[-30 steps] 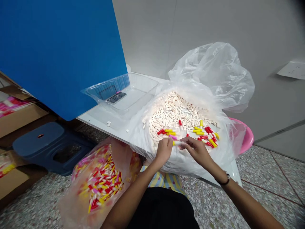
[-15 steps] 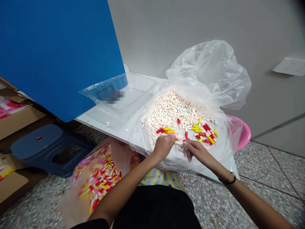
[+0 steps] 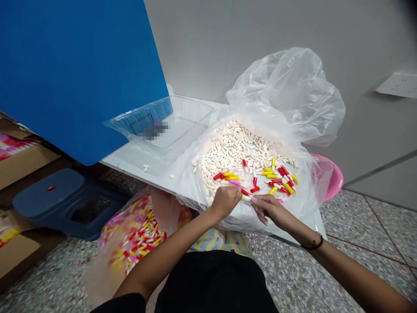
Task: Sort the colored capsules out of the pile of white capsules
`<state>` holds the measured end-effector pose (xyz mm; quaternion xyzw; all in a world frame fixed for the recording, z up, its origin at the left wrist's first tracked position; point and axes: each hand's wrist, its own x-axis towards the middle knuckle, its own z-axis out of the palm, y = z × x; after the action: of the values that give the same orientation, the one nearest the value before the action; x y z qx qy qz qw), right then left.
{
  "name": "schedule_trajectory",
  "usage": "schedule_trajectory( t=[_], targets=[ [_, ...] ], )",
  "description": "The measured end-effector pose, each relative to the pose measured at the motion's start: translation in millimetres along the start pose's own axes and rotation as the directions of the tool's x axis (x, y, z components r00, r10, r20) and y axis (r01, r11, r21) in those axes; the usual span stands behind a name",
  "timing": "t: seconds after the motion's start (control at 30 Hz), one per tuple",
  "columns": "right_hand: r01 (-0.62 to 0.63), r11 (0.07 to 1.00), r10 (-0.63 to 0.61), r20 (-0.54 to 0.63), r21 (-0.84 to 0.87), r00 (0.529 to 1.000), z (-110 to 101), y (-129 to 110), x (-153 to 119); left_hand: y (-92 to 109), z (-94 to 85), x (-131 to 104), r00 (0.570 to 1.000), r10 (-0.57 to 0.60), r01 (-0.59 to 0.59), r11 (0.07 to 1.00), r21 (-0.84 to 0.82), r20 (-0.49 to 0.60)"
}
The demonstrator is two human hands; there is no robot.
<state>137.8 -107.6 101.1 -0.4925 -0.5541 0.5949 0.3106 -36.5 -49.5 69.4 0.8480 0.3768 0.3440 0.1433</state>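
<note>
My left hand [image 3: 226, 201] is closed in a pinch on the yellow end of a small yellow-and-white capsule-shaped piece [image 3: 246, 198]. At its white end the thumb and forefinger of my right hand [image 3: 269, 207] press together, with the other fingers loosely curled. Both hands are just above the near edge of an opened clear plastic bag [image 3: 195, 152]. A heap of small white capsule-shaped pieces [image 3: 221, 158] covers its back and left part. Closer to my hands lie several red pieces [image 3: 255, 189], yellow pieces [image 3: 289, 188] and a pink one [image 3: 235, 182], some with white ends.
A clear plastic tray [image 3: 192, 117] stands on the white table [image 3: 130, 161] at the left. Below it are a bag of mixed coloured pieces [image 3: 143, 243] and a blue stool [image 3: 55, 195]. A pink basin [image 3: 337, 180] shows at the right, near the grey wall [image 3: 202, 48].
My hands stay together on the yellow-and-white piece and have shifted only slightly. Less of the piece shows between my fingertips. The whole view has tilted a little.
</note>
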Motion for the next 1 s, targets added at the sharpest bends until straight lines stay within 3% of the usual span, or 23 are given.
schedule_trajectory(
  t=[0.07, 0.13, 0.2, 0.27, 0.37, 0.43, 0.53, 0.6, 0.7, 0.77, 0.9, 1.0],
  targets=[
    [-0.088, 0.976, 0.083, 0.036, 0.199, 0.996, 3.0, 4.1, 2.5, -8.4, 5.9, 0.1, 0.99, 0.137, -0.135, 0.989, 0.054, -0.037],
    [-0.137, 0.967, 0.127, 0.059, 0.213, 0.99, 1.5, 9.2, 8.0, -16.4, 11.8, 3.7, 0.982, 0.187, -0.184, 0.978, 0.101, -0.026],
    [-0.13, 0.99, 0.13, 0.009, 0.055, 0.992, -7.9, 14.7, 16.4, -22.4, 16.9, 12.1, 0.989, 0.146, -0.147, 0.977, 0.157, 0.016],
    [-0.068, 0.97, 0.034, -0.145, -0.235, 0.989, -27.0, 20.0, 26.4, -26.4, 20.6, 25.4, 0.996, 0.067, -0.08, 0.971, 0.226, 0.062],
    [-0.088, 0.741, -0.238, -0.383, -0.666, 0.892, -68.6, 28.1, 41.0, -32.6, 23.8, 50.4, 0.993, -0.041, 0.008, 0.957, 0.29, 0.108],
    [-0.192, 0.555, -0.332, -0.427, -0.809, 0.841, -96.2, 33.7, 50.0, -39.7, 26.2, 67.9, 0.986, -0.095, 0.055, 0.96, 0.274, 0.138],
    [-0.202, 0.36, -0.326, -0.325, -0.911, 0.888, -122.3, 41.7, 64.4, -53.0, 32.5, 93.4, 0.965, -0.112, 0.063, 0.976, 0.207, 0.236],
    [-0.16, 0.314, -0.295, -0.256, -0.936, 0.921, -127.0, 46.2, 74.5, -60.3, 37.5, 109.1, 0.928, -0.119, 0.059, 0.983, 0.177, 0.354],
    [-0.167, 0.326, -0.286, -0.265, -0.931, 0.921, -123.4, 51.6, 87.0, -65.7, 42.5, 128.1, 0.844, -0.165, 0.097, 0.983, 0.158, 0.511],
    [-0.187, 0.353, -0.294, -0.298, -0.917, 0.908, -120.5, 53.8, 91.0, -67.6, 43.2, 136.3, 0.811, -0.189, 0.123, 0.98, 0.154, 0.554],
    [-0.226, 0.455, -0.336, -0.401, -0.861, 0.852, -122.0, 53.9, 86.7, -73.7, 42.1, 142.7, 0.786, -0.222, 0.17, 0.975, 0.143, 0.577],
    [-0.224, 0.56, -0.366, -0.48, -0.798, 0.797, -125.3, 50.6, 76.7, -79.1, 42.7, 142.1, 0.795, -0.234, 0.206, 0.972, 0.114, 0.56]
  ],
)
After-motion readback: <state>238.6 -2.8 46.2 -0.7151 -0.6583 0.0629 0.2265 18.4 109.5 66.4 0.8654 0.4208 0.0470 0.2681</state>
